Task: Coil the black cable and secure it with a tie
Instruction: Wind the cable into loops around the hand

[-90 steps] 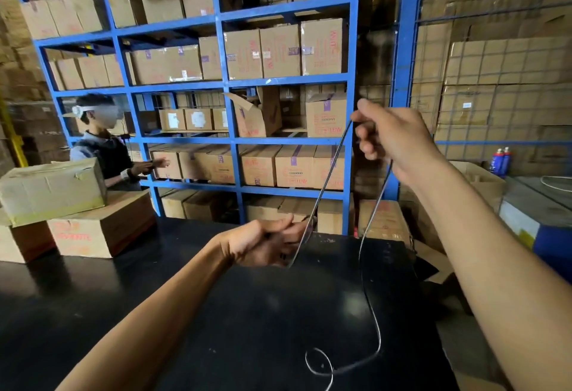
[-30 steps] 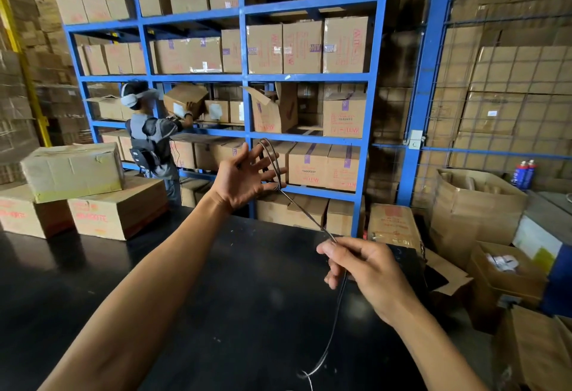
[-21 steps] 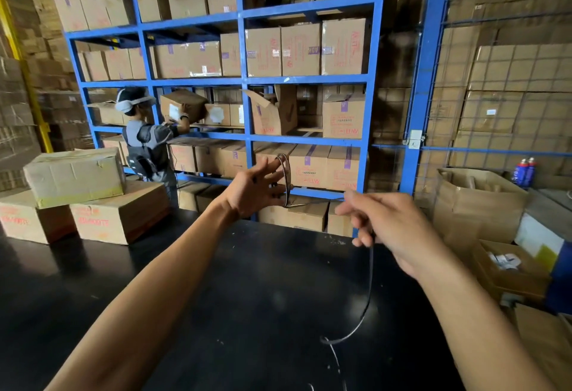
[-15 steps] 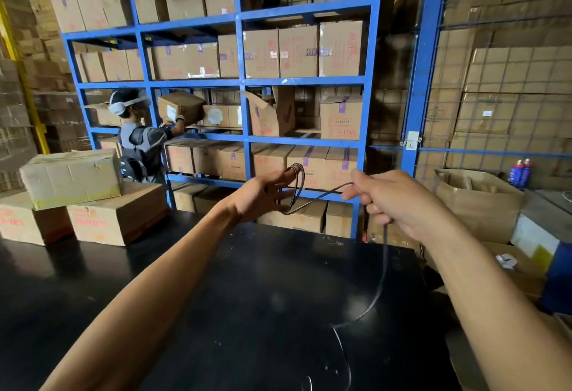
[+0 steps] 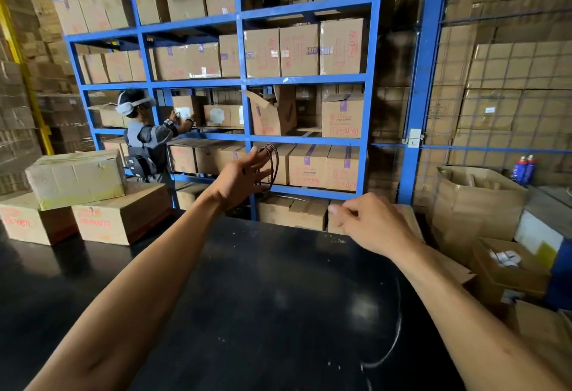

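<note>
The black cable is partly wound into a small coil (image 5: 275,161) that hangs around the outstretched fingers of my left hand (image 5: 241,175), raised above the far edge of the black table (image 5: 247,297). My right hand (image 5: 371,225) is lower and to the right, its fingers pinched together. The stretch of cable between the hands is too blurred to make out. The loose tail of the cable (image 5: 397,322) curves down from under my right forearm onto the table. No tie is in sight.
Stacked cardboard boxes (image 5: 77,180) sit on the table's far left. Behind the table stands a blue shelf rack (image 5: 247,81) full of boxes, where another person (image 5: 145,143) is handling a box. Open cartons (image 5: 476,201) crowd the floor on the right.
My right hand has dropped down and to the right, away from my left hand. The coil on my left fingers has gained a loop. The tail has slid along the table.
</note>
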Available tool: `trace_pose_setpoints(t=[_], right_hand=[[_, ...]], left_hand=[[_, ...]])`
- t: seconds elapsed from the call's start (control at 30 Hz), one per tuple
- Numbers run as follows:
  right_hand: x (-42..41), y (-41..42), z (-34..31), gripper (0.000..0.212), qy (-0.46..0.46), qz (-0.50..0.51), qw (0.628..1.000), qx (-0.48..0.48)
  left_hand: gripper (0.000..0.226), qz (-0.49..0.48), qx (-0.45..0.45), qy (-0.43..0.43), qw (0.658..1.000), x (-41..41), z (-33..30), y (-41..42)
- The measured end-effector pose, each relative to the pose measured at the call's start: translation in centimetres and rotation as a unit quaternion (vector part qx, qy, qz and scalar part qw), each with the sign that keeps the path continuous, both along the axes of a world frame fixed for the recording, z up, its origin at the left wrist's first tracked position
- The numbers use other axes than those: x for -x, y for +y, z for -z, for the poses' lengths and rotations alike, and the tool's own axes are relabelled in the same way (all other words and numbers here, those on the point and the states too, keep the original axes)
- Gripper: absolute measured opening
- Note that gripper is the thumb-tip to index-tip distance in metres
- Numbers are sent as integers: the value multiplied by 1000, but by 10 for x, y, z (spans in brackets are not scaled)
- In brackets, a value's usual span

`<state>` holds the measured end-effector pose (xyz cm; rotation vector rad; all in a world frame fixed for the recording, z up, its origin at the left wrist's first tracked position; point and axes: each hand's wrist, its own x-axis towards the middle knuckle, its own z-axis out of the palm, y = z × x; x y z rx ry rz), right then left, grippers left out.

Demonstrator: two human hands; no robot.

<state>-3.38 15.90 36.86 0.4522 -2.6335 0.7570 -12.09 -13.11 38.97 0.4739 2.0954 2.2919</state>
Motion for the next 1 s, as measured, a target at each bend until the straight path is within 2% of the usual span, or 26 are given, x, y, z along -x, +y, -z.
trace_pose_setpoints(t=[0.1,0.2,0.27,0.33,0.4,0.47,0.5,0.53,0.63,0.73,0.87,0.9,1.0], right_hand=[[-3,-4,-7,44,-48,-67,991,104],[-2,-5,-20,48,-4,-75,986,146],[-1,-6,-31,51,51,-66,988,131],[7,-4,-46,48,54,-66,990,110],[19,1,-62,45,-12,-74,992,99],[30,8,-74,45,-84,-100,987,88],[34,11,-78,34,-87,-111,987,74],[37,13,-81,23,-73,-117,988,63],[47,20,-83,14,0,-111,993,40],[55,23,-72,13,23,-107,993,45],[59,15,-20,51,-12,-107,985,137],[60,11,-1,55,-28,-117,977,175],[50,-5,55,43,-71,-155,942,288]], left_hand=[[61,8,21,-13,1000,-4,10,5],[65,36,36,-47,998,-12,24,15],[62,73,42,-83,993,-18,33,24],[54,123,58,-109,985,-26,40,36],[57,177,59,-129,974,-36,41,48],[75,224,49,-139,963,-46,40,58],[78,243,50,-139,959,-51,39,62],[77,258,52,-142,954,-55,40,64],[67,304,51,-161,938,-61,41,65],[61,358,2,-149,922,-64,38,64],[62,445,-117,-81,884,-70,23,70],[62,452,-139,-62,879,-70,18,72],[60,447,-189,-20,874,-65,-1,75]])
